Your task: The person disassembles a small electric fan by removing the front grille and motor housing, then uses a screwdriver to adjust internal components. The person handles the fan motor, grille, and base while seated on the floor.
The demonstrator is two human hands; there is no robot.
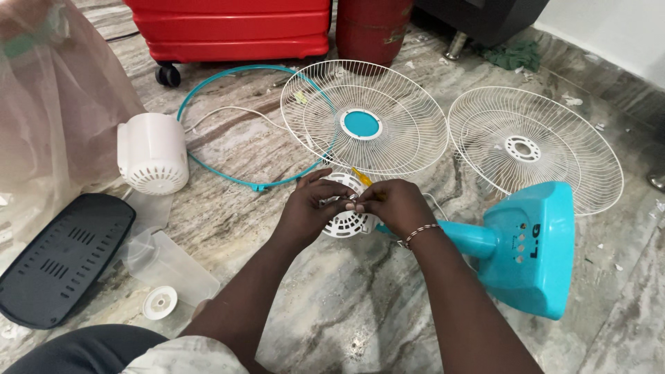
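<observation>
My left hand (312,208) and my right hand (398,206) meet fingertip to fingertip over a white slotted fan motor housing (344,223) lying on the marble floor. Both pinch something small between them; I cannot tell what it is. A thin yellow piece (360,176) pokes out just above the fingers. The housing joins a teal neck and the teal fan base (530,249) to the right. A beaded bracelet sits on my right wrist.
Two white wire fan guards lie beyond my hands, one with a teal centre (362,125), one plain (537,149). A teal ring (228,125), white motor cover (152,154), black slotted panel (62,260), clear plastic blade (170,266), white cap (160,303), red suitcase (232,28).
</observation>
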